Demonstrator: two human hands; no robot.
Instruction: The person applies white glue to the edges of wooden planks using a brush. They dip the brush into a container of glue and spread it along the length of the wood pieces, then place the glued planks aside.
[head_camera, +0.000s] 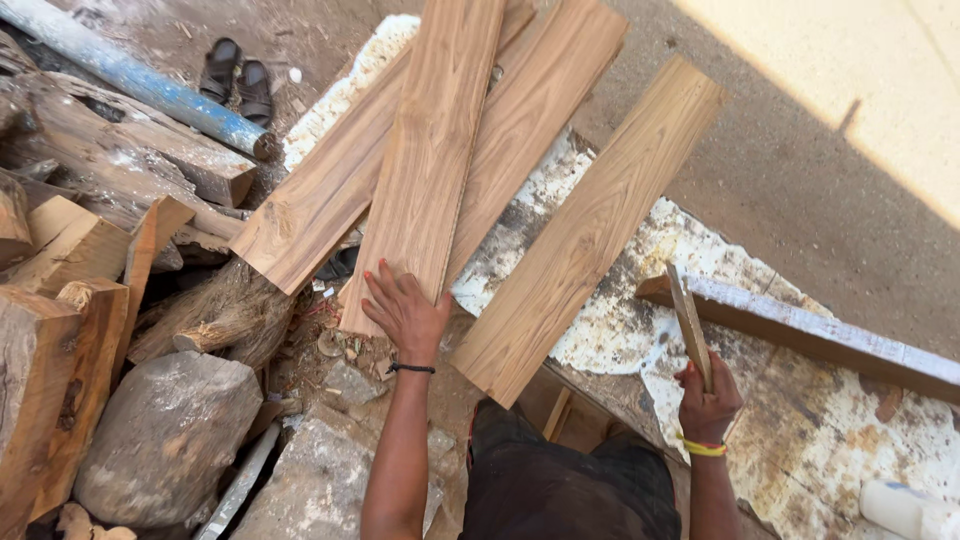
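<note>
- L hand (405, 312) lies flat on near end of middle plank (430, 150), fingers spread, palm down.
- That plank's long axis runs away from the person, far end leaning slightly right; it rests atop two other planks (320, 195), on paint-stained bench (620, 330).
- R hand (708, 400) clamped round thin wood strip (689, 320), held near upright, top tipped left.
- Separate plank (590, 230) lies diagonal just right, well apart from strip.
- Logs (120, 150), rock (165, 435) at left; sandals (238, 78) beyond.
</note>
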